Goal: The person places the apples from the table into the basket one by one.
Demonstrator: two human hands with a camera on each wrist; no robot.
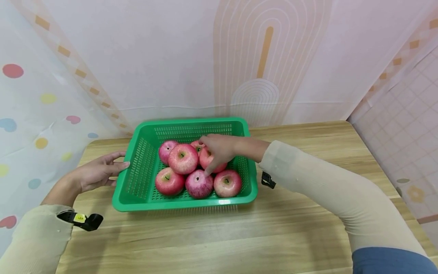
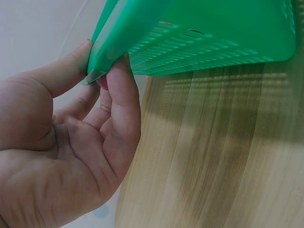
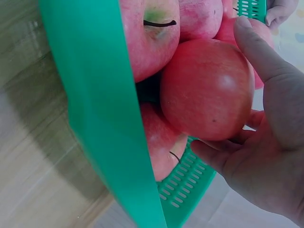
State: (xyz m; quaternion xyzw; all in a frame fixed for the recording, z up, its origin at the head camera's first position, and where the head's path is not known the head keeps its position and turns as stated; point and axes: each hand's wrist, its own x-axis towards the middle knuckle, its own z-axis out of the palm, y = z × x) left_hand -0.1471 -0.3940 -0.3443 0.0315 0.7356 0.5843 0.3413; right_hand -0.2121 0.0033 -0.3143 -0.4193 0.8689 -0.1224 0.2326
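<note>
A green plastic basket (image 1: pixel 184 206) with slotted walls holds several red apples, some stacked on others. At its left end, my left hand (image 1: pixel 94 173) pinches the rim, thumb above and fingers curled beneath; the left wrist view shows this grip on the basket's edge (image 2: pixel 107 57) up close. Inside the basket, my right hand (image 1: pixel 221 147) holds an upper apple (image 3: pixel 209 90) on the right side of the pile. Its thumb (image 3: pixel 261 50) lies along one side of that apple and its fingers curl round the other. A pale striped apple (image 1: pixel 199 184) lies just in front.
The basket stands on a wooden table (image 1: pixel 219 239) near the back wall (image 1: pixel 164 76), which has printed arches. A dotted wall sheet (image 1: pixel 41 114) runs along the left. Black straps with small devices (image 1: pixel 87 221) sit on both sleeved wrists.
</note>
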